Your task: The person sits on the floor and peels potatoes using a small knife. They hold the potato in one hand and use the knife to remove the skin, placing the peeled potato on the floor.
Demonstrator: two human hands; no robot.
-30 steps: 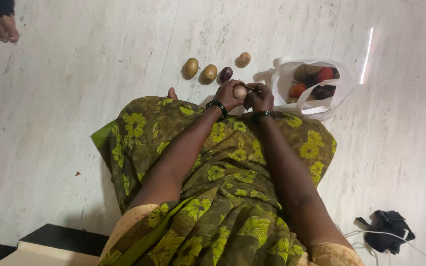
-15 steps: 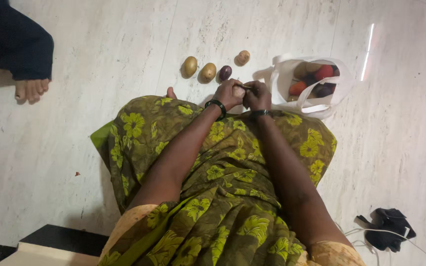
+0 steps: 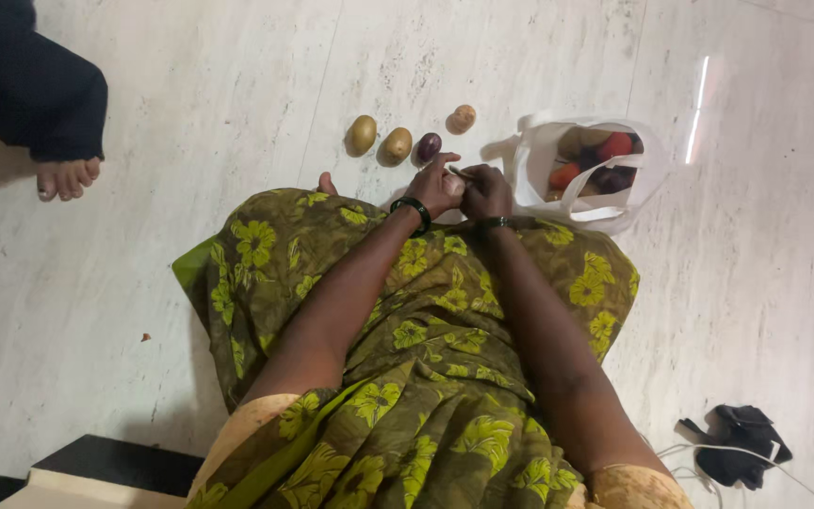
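Observation:
I sit on the floor in a green flowered dress, both arms stretched over my knees. My left hand (image 3: 433, 185) cups a small pale round vegetable (image 3: 455, 185), only a sliver of it showing. My right hand (image 3: 488, 188) is pressed against it, gripping a thin tool (image 3: 462, 173) that looks like a knife or peeler. Just beyond my hands lie two yellowish potatoes (image 3: 362, 134) (image 3: 398, 143), a dark purple round vegetable (image 3: 429, 146) and a brownish one (image 3: 463, 118) on the floor.
A white bag (image 3: 544, 151) holding red, orange and dark vegetables stands to the right of my hands. Another person's bare foot and dark trouser leg (image 3: 58, 141) are at far left. A black cloth with white cable (image 3: 737, 441) lies at lower right.
The other person's leg stepped in from the upper left. My hands stayed together on the vegetable; it is now more hidden between them.

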